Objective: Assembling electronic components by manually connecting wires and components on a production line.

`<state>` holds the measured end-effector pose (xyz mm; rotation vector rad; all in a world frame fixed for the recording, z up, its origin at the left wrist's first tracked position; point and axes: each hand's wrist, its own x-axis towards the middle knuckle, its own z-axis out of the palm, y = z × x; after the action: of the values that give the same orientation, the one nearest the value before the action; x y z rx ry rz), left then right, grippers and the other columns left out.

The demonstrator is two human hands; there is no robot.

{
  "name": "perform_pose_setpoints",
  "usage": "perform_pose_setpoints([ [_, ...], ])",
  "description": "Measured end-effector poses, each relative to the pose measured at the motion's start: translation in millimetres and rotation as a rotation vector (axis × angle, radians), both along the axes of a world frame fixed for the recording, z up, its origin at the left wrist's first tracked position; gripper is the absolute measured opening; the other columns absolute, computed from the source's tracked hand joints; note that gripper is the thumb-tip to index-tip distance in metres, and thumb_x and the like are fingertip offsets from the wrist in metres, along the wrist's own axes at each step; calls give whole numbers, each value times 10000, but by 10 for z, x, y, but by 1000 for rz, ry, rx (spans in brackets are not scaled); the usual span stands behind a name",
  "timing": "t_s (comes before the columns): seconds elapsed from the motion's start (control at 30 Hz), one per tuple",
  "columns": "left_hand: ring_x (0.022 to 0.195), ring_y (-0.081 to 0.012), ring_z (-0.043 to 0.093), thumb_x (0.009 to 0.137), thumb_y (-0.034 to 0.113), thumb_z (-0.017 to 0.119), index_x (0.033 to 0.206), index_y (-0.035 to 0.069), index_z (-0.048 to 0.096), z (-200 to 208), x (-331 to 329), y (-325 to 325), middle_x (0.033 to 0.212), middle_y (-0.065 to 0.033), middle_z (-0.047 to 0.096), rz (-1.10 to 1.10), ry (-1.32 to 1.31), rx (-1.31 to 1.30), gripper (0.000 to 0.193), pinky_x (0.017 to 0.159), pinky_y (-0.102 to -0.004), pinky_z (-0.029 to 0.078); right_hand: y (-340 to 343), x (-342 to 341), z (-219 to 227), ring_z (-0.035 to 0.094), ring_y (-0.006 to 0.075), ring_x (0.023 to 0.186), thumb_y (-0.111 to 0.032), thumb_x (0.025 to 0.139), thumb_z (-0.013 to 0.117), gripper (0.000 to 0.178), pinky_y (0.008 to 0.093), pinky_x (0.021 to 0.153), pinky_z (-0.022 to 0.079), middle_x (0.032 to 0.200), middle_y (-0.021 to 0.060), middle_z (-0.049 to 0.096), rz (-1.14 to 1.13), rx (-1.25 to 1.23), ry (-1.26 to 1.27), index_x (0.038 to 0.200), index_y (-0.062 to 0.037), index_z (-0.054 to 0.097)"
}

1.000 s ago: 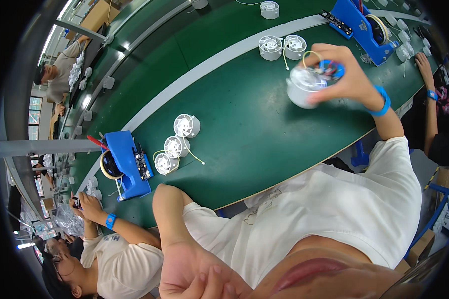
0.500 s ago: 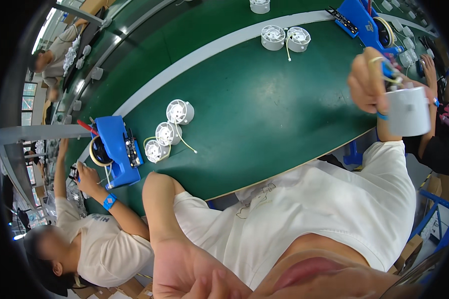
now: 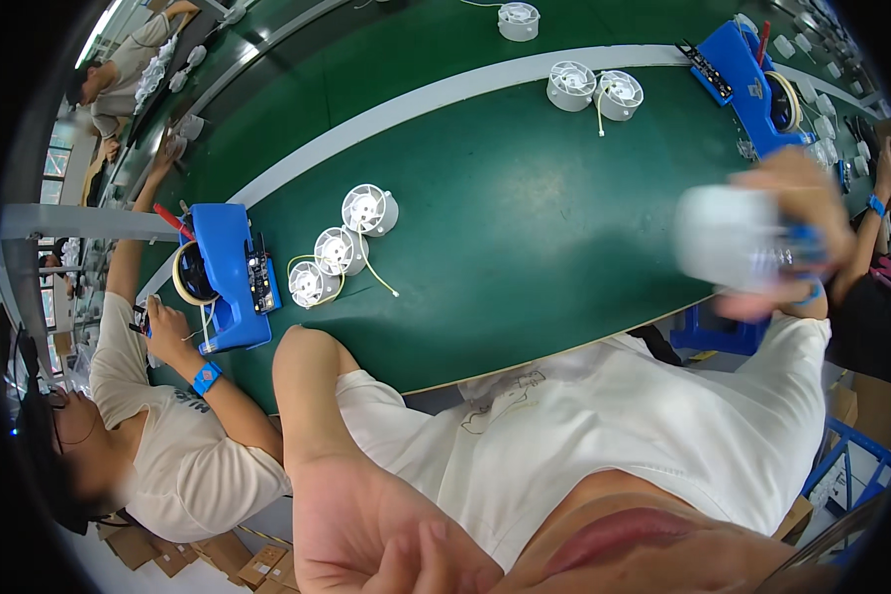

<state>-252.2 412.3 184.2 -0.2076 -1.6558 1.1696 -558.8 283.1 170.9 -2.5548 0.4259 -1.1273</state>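
Out at the right, my right hand [image 3: 807, 203], smeared by motion, is closed on a white cylindrical fan housing [image 3: 721, 238]. Something blue shows by the housing at my fingers, too blurred to name. My left hand [image 3: 386, 540] is raised at the lower edge with its elbow on the table. Its fingers curl in toward the palm, partly cut off by the frame, and I see nothing in them. Three white fans [image 3: 340, 251] with pale wires lie in a row left of the middle. Two more white fans [image 3: 620, 96] sit side by side near the far strip.
A green table [image 3: 485, 228] ends at a pale strip, with another white fan [image 3: 519, 21] beyond it. Blue tool stands [image 3: 236, 277] with tape rolls and dark boards stand at left and far right. A co-worker's hand [image 3: 171, 335] works at the left; another person sits at the right.
My right hand has swung the fan housing to the left and turned it on its side. My left hand stays in place. The co-worker at the left now reaches farther out with one arm.
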Motion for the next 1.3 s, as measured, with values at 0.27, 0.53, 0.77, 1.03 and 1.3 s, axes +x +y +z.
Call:
perform_pose_setpoints([
  [0.27, 468, -55, 498, 900, 113, 506, 559, 70, 464, -6, 63, 35, 510, 44, 460, 70, 13, -68, 347, 409, -164, 364, 32, 207, -432, 598, 164, 772, -378, 485, 939, 630, 278, 633, 448, 887, 15, 641, 8, 188, 198, 986, -73, 710],
  [0.53, 582, -85, 555, 922, 123, 495, 659, 60, 514, -77, 88, 194, 628, 16, 528, 236, -1, -94, 272, 506, -181, 407, -32, 71, -296, 579, 210, 824, -425, 610, 876, 634, 327, 701, 453, 932, 84, 617, 57, 191, 194, 1029, -5, 654],
  [0.77, 443, -182, 458, 799, 255, 568, 622, 96, 440, -326, -129, -796, 543, -25, 422, -109, -286, 298, 271, 400, -300, 322, 45, -37, -201, 582, 185, 752, -405, 510, 938, 764, 299, 647, 445, 986, 112, 677, -48, -84, 93, 1089, -4, 642],
  [1.03, 964, -332, 612, 877, 295, 632, 1204, 74, 481, -1311, 517, -2815, 1081, -149, 582, 842, -29, 1221, 423, 772, -438, 525, 73, -220, -270, 565, 173, 720, -364, 576, 928, 833, 295, 594, 433, 984, 140, 674, 62, -171, -139, 1185, 60, 549],
  [1.3, 1019, -373, 569, 906, 325, 615, 1209, 49, 502, -1467, 763, -2919, 1096, -188, 566, 945, -219, 1534, 425, 858, -440, 485, 179, 85, -372, 574, 178, 731, -323, 597, 903, 821, 306, 595, 446, 865, 85, 634, 101, -3, 246, 1211, 91, 548],
])
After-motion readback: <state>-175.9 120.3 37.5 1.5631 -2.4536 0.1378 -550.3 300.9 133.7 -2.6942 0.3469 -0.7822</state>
